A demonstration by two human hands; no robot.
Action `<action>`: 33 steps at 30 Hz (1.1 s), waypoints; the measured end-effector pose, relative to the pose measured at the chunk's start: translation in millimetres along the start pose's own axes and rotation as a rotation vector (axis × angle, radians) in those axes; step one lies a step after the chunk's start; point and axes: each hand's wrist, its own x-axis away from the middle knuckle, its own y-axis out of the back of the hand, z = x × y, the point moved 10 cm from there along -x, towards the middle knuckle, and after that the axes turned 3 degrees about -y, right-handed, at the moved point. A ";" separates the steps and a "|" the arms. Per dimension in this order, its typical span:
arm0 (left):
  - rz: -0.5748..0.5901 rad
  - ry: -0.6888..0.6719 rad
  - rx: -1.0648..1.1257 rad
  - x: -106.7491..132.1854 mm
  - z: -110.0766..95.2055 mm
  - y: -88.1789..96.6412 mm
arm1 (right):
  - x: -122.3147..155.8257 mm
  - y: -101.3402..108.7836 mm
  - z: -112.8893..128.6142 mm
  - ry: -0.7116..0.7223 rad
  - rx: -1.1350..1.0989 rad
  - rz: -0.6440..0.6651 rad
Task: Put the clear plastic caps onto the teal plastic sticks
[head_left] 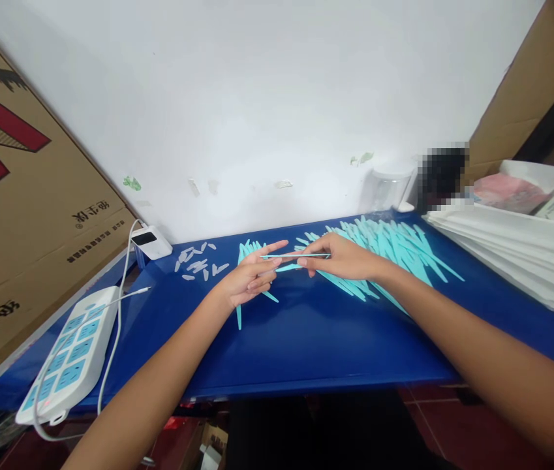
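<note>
A thin turquoise strip [291, 256], seen nearly edge-on, is held level above the blue table. My left hand [251, 279] pinches its left end between thumb and fingers, with the index finger stretched out. At the other end, my right hand [339, 256] is closed on the strip with thumb and fingertips. A large heap of similar tapered turquoise strips [394, 251] lies under and beyond my right hand. Behind and below my left hand is a smaller group of turquoise strips [239, 316], partly hidden by it. Small pale grey slivers [197, 266] lie scattered to the left.
The blue table [306, 352] meets a white wall. At left are a large cardboard box [51, 196], a white power strip [68, 356] with a cable, and a small white device [152, 243]. A clear jar [390, 189] and stacked white trays [516, 254] stand at right.
</note>
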 end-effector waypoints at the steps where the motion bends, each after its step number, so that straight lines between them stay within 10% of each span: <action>1: 0.001 -0.001 -0.003 0.0 -0.2 -0.1 | -0.1 -0.1 -0.6 -0.002 0.000 0.002; 33: -0.440 -0.213 -0.082 0.8 -10.2 23.9 | -7.1 -24.2 -6.6 -0.053 -0.345 -0.128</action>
